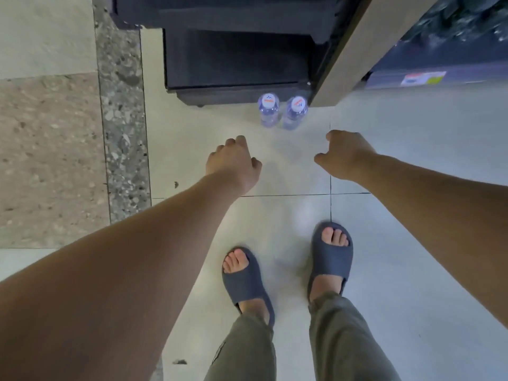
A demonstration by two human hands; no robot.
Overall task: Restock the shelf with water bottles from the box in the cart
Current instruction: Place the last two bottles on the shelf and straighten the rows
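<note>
Two clear water bottles with white caps stand upright side by side on the tiled floor, the left bottle (269, 110) and the right bottle (295, 112), just in front of a dark shelf unit (233, 59). My left hand (233, 163) hovers below and left of them, fingers curled loosely, holding nothing. My right hand (346, 156) hovers below and right of them, fingers apart and empty. Both hands are apart from the bottles. No cart or box is in view.
A grey upright panel (346, 50) rises at the right of the dark shelf, with a stocked cooler or display (453, 37) beyond it. My feet in blue sandals (330, 254) stand on light tiles. A speckled stone strip (121, 119) runs along the left.
</note>
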